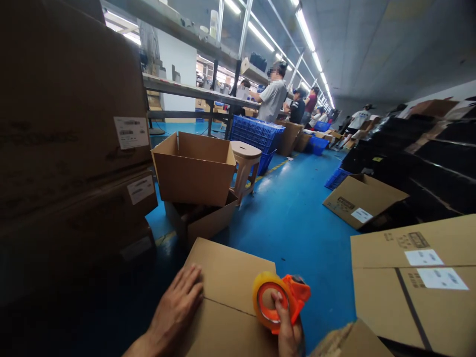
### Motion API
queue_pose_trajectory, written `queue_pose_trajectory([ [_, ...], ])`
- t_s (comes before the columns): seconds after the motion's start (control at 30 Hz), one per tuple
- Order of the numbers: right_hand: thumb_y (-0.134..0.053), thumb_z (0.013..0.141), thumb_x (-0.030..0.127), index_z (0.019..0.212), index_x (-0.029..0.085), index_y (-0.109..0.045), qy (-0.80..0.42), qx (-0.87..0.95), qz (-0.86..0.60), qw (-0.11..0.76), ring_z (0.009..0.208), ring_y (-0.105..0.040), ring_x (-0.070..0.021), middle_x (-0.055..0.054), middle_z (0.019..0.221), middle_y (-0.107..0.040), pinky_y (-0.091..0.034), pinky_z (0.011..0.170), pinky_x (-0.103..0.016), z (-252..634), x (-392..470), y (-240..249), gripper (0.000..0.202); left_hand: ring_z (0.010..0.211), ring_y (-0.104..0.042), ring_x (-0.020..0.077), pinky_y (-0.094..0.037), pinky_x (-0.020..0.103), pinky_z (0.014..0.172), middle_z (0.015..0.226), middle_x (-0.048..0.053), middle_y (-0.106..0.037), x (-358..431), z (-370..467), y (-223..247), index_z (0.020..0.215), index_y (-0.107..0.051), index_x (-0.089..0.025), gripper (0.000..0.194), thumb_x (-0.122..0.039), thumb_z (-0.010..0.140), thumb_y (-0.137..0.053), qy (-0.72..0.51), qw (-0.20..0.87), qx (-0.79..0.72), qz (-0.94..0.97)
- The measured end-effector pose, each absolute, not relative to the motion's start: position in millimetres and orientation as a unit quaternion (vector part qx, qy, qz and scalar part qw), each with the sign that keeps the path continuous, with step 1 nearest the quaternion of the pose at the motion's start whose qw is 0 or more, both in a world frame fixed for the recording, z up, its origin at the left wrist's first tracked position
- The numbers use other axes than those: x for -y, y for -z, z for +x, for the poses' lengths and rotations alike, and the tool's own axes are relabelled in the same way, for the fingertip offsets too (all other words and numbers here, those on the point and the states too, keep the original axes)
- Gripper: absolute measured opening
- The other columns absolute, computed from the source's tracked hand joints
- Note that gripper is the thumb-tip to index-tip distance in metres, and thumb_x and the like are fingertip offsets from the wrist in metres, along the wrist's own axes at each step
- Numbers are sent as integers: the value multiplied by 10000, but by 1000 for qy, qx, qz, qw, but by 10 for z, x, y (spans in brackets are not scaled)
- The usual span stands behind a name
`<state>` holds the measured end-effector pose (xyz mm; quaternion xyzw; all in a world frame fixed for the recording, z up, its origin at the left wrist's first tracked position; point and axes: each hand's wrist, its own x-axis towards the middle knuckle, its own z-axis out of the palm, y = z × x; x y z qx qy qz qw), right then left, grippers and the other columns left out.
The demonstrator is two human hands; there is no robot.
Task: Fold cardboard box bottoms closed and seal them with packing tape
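Observation:
A closed cardboard box (230, 277) lies in front of me with its flap seam running across the top. My left hand (176, 310) rests flat on the left side of its lid, fingers apart. My right hand (288, 332) grips an orange tape dispenser (280, 300) with a yellowish roll, held at the box's right edge over the seam.
Tall stacked cartons (74, 148) with labels rise at my left. Open boxes (195, 168) and a plastic stool (245, 158) stand ahead on the blue floor (297, 223). More sealed cartons (416, 277) sit at right. Several people work along a bench (201, 94) at the back, by blue crates (256, 131).

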<state>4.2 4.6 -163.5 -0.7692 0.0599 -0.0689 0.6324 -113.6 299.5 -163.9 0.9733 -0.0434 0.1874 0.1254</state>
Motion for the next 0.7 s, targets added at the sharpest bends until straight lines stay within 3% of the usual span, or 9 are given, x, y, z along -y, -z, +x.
queue_pose_trajectory([
  [0.07,-705,693,657,1122,262,-752,70,-80,-777,620,1296,-605,-387,-61,1140,-792,-480,1123,-520,56,-47,1612,585,1454,-507,287,-470,479,1212,1589,78,-503,-2786,-1184,1644,1539,-468,-268,524,-379,1029,-511,-169,126,138,968],
  [0.13,-675,706,687,1116,245,-741,68,-74,-796,597,1252,-627,-386,-82,1125,-789,-509,1071,-517,59,-48,1572,607,1483,-457,292,-472,466,1207,1632,68,-412,-2605,-1224,1627,1655,-162,-266,736,-426,1027,-512,-141,139,179,964],
  [0.2,-660,724,698,1106,227,-724,64,-49,-819,569,1178,-658,-383,-107,1096,-786,-537,1001,-511,53,-51,1523,609,1499,-420,312,-468,488,1203,1649,69,-357,-2499,-1246,1600,1657,-19,-268,807,-425,1031,-503,-127,152,167,966],
  [0.27,-665,721,712,1093,222,-704,48,-21,-832,552,1037,-700,-362,-112,1032,-786,-566,897,-489,50,-72,1466,616,1501,-414,309,-450,483,1216,1653,62,-340,-2468,-1251,1583,1648,19,-282,817,-397,1032,-506,-121,165,156,966],
  [0.37,-651,743,678,1151,228,-660,-7,93,-848,521,896,-719,-296,-79,1002,-782,-591,800,-418,65,-155,1378,609,1498,-423,295,-426,449,1235,1654,50,-359,-2493,-1258,1623,1649,-27,-289,817,-350,1016,-541,-137,168,148,965],
  [0.5,-618,857,464,1194,257,-608,-35,335,-843,419,841,-721,-215,-45,992,-759,-605,755,-313,82,-298,1303,395,1483,-471,279,-433,474,1230,1625,50,-453,-2538,-1295,1735,1642,-217,-321,697,-312,1017,-525,-176,225,118,951],
  [0.63,-581,911,402,1237,268,-553,23,411,-822,393,819,-722,-203,-41,972,-731,-624,736,-304,45,-381,1271,354,1361,-609,259,-508,448,1163,1486,51,-644,-2522,-1233,1570,1432,-582,-344,437,-468,1031,-461,-100,504,-52,856],
  [0.7,-574,923,345,1235,286,-545,24,400,-836,374,791,-714,-195,-27,950,-715,-617,688,-292,13,-398,1260,320,1191,-693,265,-570,398,1021,1284,75,-754,-2490,-1129,1360,1252,-701,-276,512,-636,989,-449,-35,674,-154,722],
])
